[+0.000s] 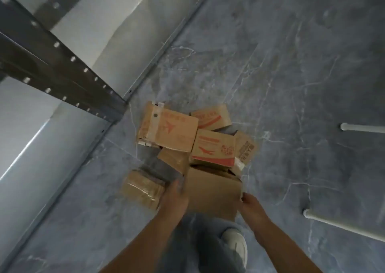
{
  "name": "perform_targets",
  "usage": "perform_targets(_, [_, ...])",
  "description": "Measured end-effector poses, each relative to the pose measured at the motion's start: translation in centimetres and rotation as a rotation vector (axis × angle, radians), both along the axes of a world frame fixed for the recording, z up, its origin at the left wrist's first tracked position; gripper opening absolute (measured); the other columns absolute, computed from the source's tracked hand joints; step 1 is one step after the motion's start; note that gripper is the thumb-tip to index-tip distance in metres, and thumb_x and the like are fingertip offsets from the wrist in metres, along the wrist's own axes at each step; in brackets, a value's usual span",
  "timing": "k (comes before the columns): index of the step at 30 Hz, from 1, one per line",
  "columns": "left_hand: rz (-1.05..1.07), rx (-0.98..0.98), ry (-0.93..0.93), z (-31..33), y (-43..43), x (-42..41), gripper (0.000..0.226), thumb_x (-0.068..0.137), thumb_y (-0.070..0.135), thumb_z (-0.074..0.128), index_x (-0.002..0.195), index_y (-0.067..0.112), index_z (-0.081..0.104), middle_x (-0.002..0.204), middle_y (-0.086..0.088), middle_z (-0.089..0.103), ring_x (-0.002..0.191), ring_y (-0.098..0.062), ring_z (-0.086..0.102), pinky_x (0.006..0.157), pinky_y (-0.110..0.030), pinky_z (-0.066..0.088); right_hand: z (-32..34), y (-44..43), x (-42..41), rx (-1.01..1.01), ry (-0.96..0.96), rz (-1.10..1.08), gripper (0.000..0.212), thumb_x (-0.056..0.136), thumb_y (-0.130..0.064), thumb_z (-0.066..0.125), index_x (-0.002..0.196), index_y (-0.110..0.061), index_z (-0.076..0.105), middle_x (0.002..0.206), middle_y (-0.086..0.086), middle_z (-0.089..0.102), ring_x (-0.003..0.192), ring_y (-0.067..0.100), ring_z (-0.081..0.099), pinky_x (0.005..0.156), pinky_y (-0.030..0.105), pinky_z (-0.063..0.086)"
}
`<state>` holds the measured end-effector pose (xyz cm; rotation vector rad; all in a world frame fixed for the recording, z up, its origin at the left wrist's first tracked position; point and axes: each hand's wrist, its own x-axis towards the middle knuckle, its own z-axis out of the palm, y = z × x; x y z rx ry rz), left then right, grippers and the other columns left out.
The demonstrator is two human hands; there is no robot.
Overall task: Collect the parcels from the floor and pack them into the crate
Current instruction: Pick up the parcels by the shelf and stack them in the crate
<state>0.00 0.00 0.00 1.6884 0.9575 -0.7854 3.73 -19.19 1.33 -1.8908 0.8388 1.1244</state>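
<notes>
You'll find no text legible here. The red print on the big parcel (173, 129) and the smaller parcel (212, 148) shows only airplane emblems; the dark lettering on the right-hand parcel (246, 147) is blurred.

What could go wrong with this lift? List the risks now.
The box is held only at its sides by the left hand and right hand, so it may slip. The red-printed parcel perched on the pile right behind could topple if bumped.

The left hand (176, 197) and right hand (250, 205) grip a plain cardboard box (214, 191) by its sides, beside printed parcels (177, 129) piled on the floor (291, 64).
</notes>
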Motion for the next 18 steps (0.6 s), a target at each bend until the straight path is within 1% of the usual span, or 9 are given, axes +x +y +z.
perform_targets(2, [0.028, 0.000, 0.001, -2.1, -0.9, 0.5, 0.030, 0.090, 0.030, 0.051, 0.108, 0.053, 0.051, 0.107, 0.012, 0.060, 0.096, -0.012, 0.056, 0.090, -0.036, 0.049, -2.1, -0.1, 0.0, 0.004, 0.055, -0.019, 0.053, 0.096, -0.017, 0.054, 0.146, -0.011, 0.037, 0.144, 0.013, 0.045, 0.124, 0.030, 0.050, 0.096, 0.039, 0.046])
perform_targets(3, [0.043, 0.002, -0.015, -2.9, -1.3, 0.4, 0.032, 0.086, 0.033, 0.051, 0.104, 0.059, 0.050, 0.108, 0.013, 0.063, 0.097, -0.012, 0.060, 0.090, -0.039, 0.052, -2.6, 0.0, 0.2, 0.030, 0.081, -0.032, 0.064, 0.095, -0.016, 0.057, 0.151, -0.011, 0.027, 0.151, 0.013, 0.037, 0.133, 0.032, 0.042, 0.103, 0.041, 0.041])
perform_targets(5, [0.104, -0.023, -0.002, -2.7, -2.0, 0.1, 0.041, 0.090, 0.026, 0.052, 0.119, 0.054, 0.046, 0.120, 0.005, 0.063, 0.106, -0.017, 0.061, 0.093, -0.034, 0.050, -3.1, -0.1, -0.1, 0.053, 0.109, -0.063, 0.075, 0.092, -0.015, 0.062, 0.153, -0.010, 0.019, 0.156, 0.012, 0.028, 0.139, 0.032, 0.034, 0.107, 0.042, 0.037])
perform_targets(7, [0.175, -0.062, 0.005, -1.0, -2.4, -0.3, 0.048, 0.094, 0.017, 0.050, 0.136, 0.038, 0.043, 0.130, 0.000, 0.058, 0.114, -0.020, 0.057, 0.096, -0.034, 0.048, -2.0, -0.3, -0.7, 0.058, 0.103, -0.113, 0.074, 0.090, -0.013, 0.064, 0.152, -0.009, 0.024, 0.155, 0.012, 0.031, 0.136, 0.032, 0.037, 0.106, 0.042, 0.037])
perform_targets(8, [0.192, -0.067, 0.016, 0.6, -2.4, -0.5, 0.052, 0.093, 0.017, 0.049, 0.141, 0.035, 0.040, 0.133, 0.001, 0.055, 0.117, -0.021, 0.055, 0.099, -0.037, 0.047, -0.5, -0.2, -1.0, 0.063, 0.090, -0.127, 0.070, 0.090, -0.012, 0.065, 0.150, -0.008, 0.029, 0.152, 0.013, 0.036, 0.130, 0.031, 0.043, 0.103, 0.041, 0.039])
perform_targets(11, [0.231, -0.065, 0.019, 5.2, -1.6, -1.6, 0.055, 0.090, 0.023, 0.049, 0.141, 0.040, 0.039, 0.135, 0.008, 0.054, 0.119, -0.018, 0.054, 0.103, -0.040, 0.046, 4.6, -0.3, -1.0, 0.115, 0.071, -0.134, 0.064, 0.088, -0.004, 0.064, 0.146, -0.008, 0.037, 0.144, 0.012, 0.046, 0.124, 0.030, 0.049, 0.094, 0.036, 0.043])
perform_targets(13, [0.262, -0.063, 0.019, 9.7, -0.8, -2.0, 0.052, 0.087, 0.024, 0.049, 0.136, 0.040, 0.045, 0.128, 0.008, 0.060, 0.112, -0.015, 0.058, 0.095, -0.037, 0.049, 9.5, 0.0, -0.2, 0.172, 0.052, -0.098, 0.064, 0.087, -0.001, 0.062, 0.146, -0.011, 0.038, 0.142, 0.009, 0.048, 0.124, 0.029, 0.050, 0.091, 0.036, 0.044])
perform_targets(16, [0.466, -0.088, -0.074, 19.1, 0.0, -0.3, 0.040, 0.090, 0.006, 0.049, 0.126, 0.020, 0.059, 0.105, 0.005, 0.067, 0.093, -0.012, 0.062, 0.071, -0.026, 0.048, 18.3, 0.6, 2.7, 0.220, -0.036, -0.040, 0.058, 0.083, 0.002, 0.062, 0.137, -0.017, 0.049, 0.127, 0.004, 0.059, 0.106, 0.020, 0.059, 0.078, 0.030, 0.048])
perform_targets(18, [0.604, -0.110, -0.152, 27.1, 1.2, 1.5, 0.035, 0.092, 0.004, 0.050, 0.123, 0.018, 0.059, 0.103, 0.002, 0.065, 0.088, -0.012, 0.060, 0.067, -0.024, 0.046, 25.6, 2.2, 5.2, 0.252, -0.102, 0.017, 0.061, 0.078, 0.002, 0.062, 0.132, -0.023, 0.049, 0.125, 0.003, 0.059, 0.100, 0.017, 0.059, 0.072, 0.030, 0.050])
